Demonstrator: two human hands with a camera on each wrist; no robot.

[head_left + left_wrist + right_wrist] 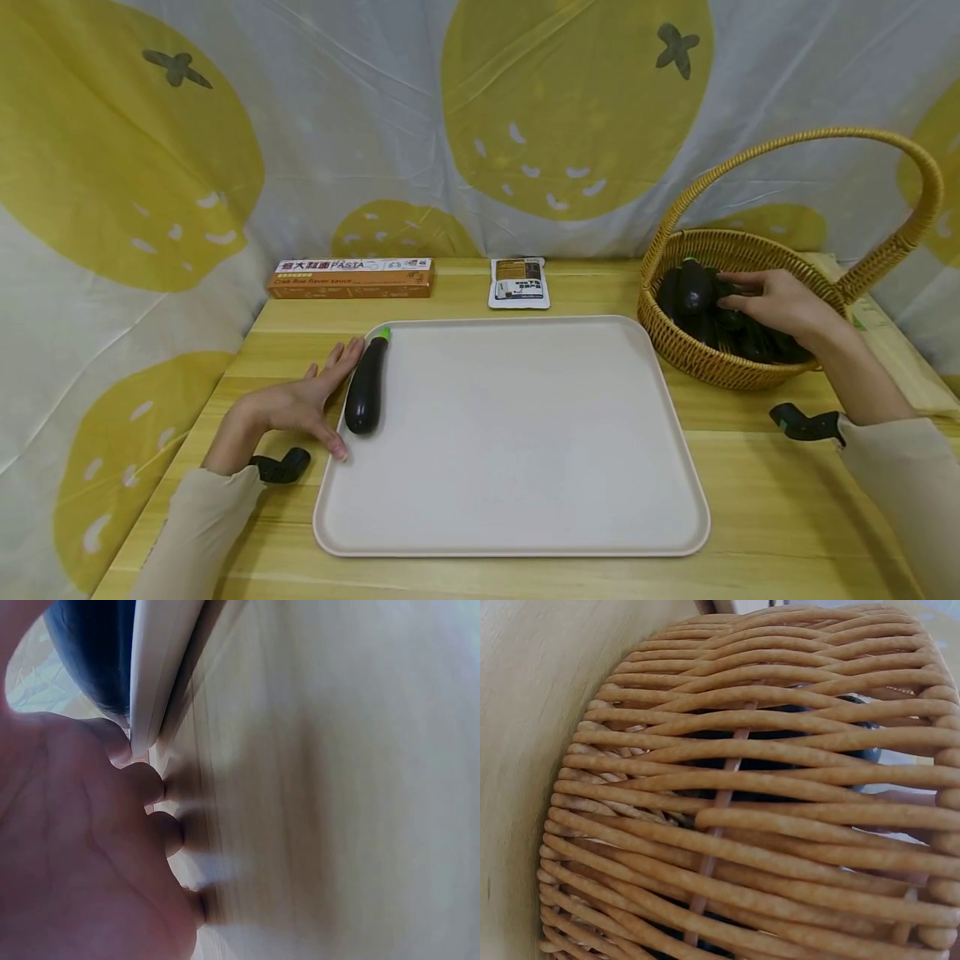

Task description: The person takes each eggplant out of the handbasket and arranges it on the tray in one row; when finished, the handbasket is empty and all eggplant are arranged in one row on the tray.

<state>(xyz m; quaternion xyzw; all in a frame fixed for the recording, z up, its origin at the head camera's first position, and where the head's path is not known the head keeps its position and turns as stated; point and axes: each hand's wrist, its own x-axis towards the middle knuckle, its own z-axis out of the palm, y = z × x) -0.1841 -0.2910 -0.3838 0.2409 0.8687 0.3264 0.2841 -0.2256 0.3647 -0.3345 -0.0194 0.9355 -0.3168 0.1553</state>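
A dark purple eggplant [365, 392] with a green stem end lies along the left side of the white tray [517, 433]. My left hand [303, 404] rests at that edge, fingers spread beside the eggplant and thumb over the rim; in the left wrist view, its fingertips meet the table outside the tray. My right hand [787, 304] reaches into the wicker basket [720, 371], its fingers among several dark eggplants [696, 287]. Whether they grip one cannot be made out. In the right wrist view, the basket's weave [780, 825] hides most of the hand.
Behind the tray stand an orange and white pasta box [350, 279] and a small flat packet [519, 283]. The basket's tall handle [787, 135] arches over the right side. A pale folded package [892, 350] lies right of the basket, and a patterned curtain [360, 125] hangs behind.
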